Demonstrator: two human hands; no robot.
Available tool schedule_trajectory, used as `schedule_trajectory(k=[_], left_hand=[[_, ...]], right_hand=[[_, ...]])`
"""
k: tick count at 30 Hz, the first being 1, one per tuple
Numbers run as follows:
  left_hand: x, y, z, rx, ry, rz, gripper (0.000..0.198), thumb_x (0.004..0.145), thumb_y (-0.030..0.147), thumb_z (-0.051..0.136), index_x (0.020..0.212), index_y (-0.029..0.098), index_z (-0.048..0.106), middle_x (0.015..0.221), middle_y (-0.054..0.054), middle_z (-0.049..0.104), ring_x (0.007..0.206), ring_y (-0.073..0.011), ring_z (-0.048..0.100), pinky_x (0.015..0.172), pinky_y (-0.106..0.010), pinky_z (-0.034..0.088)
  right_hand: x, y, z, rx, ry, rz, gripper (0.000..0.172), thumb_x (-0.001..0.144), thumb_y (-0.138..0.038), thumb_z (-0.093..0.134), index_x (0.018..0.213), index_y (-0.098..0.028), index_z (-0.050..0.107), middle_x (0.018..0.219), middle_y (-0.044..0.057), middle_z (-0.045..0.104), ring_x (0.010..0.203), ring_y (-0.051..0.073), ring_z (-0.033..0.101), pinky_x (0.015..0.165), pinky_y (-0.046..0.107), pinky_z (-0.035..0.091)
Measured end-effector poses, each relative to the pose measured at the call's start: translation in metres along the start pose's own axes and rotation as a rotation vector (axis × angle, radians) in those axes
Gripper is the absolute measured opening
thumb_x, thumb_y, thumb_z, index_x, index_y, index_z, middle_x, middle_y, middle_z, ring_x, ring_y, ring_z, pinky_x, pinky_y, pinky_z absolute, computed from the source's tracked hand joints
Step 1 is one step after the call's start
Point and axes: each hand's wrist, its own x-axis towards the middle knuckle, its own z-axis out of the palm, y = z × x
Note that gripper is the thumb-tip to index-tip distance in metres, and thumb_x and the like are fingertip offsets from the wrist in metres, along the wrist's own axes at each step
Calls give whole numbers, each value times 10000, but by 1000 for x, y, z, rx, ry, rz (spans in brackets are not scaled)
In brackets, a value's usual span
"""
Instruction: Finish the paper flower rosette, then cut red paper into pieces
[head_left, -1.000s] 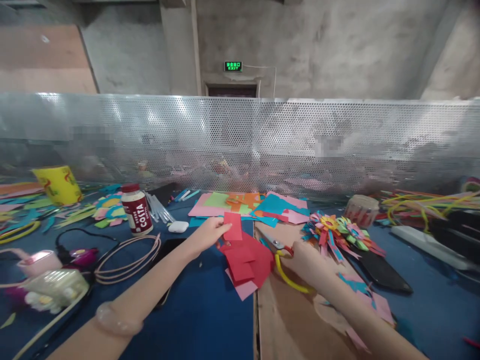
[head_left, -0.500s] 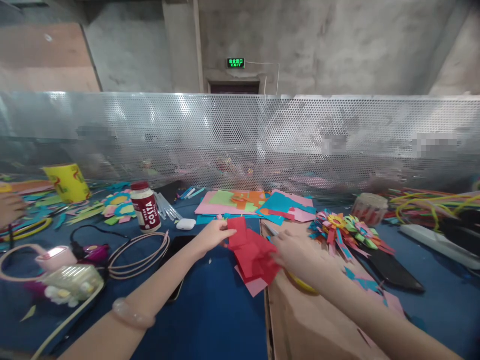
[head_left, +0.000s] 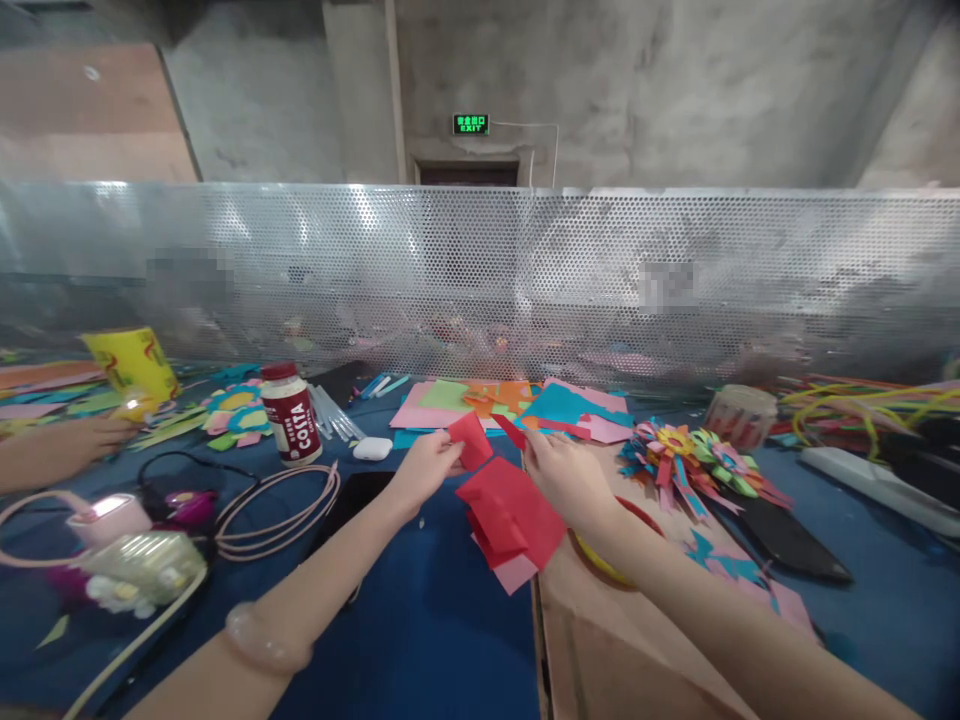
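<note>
My left hand (head_left: 429, 468) pinches a small red paper piece (head_left: 471, 441) by its left edge, held above the table. My right hand (head_left: 566, 472) is closed on a narrow, pointed red paper strip (head_left: 510, 431) that sticks out to the upper left from its fingers. Just below both hands lies a loose stack of red paper (head_left: 517, 505), partly folded, with a pink sheet (head_left: 516, 574) showing beneath its lower edge. Under my right forearm a yellow curved object (head_left: 600, 562) is mostly hidden, with a red curved edge beside it.
Colored paper sheets (head_left: 570, 408) lie behind my hands. A Costa bottle (head_left: 291, 418), white earbuds case (head_left: 372, 448) and coiled cable (head_left: 281, 515) are to the left. Paper flowers (head_left: 675, 450) and a black phone (head_left: 795, 545) sit right. Another person's hand (head_left: 97, 440) is far left.
My left hand has lifted a small red piece away from the stack. My right hand has moved up and left with a red strip. The other person's hand has come further into view.
</note>
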Motion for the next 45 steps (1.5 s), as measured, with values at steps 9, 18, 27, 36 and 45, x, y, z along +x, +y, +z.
schedule_trajectory(k=[9,18,27,36,45], left_hand=[[-11,-1,21,32,39,29,270,744,407,521,660,151,517,672,-16,605,694,-161,594,653,-268,478],[5,6,-16,246,117,21,256,731,398,483,652,158,522,614,-11,566,606,-160,556,594,-275,464],[2,20,-65,811,-135,-101,169,598,325,562,657,169,585,526,34,534,498,-123,465,467,-207,280],[2,10,-63,946,-77,-112,180,508,313,647,644,206,597,484,30,549,455,-142,466,468,-226,248],[-20,9,26,278,-279,-66,476,773,532,470,1089,177,504,919,-76,633,678,-165,604,517,-227,408]], right_hand=[[6,-57,1,-35,-4,-162,238,809,-18,380,915,-72,587,786,160,643,754,244,608,583,319,464],[5,-24,-14,278,-193,-47,254,876,-295,403,914,-182,627,780,74,661,760,200,623,638,288,448],[-39,-3,-9,561,-348,-259,501,703,-421,604,1156,-220,534,1045,82,611,956,225,554,756,303,428],[-36,-2,13,596,-131,186,215,770,-178,410,804,-184,622,716,46,655,636,167,587,569,247,387],[-39,-2,8,741,74,305,119,748,-172,425,826,-199,510,695,23,633,613,166,586,547,228,391]])
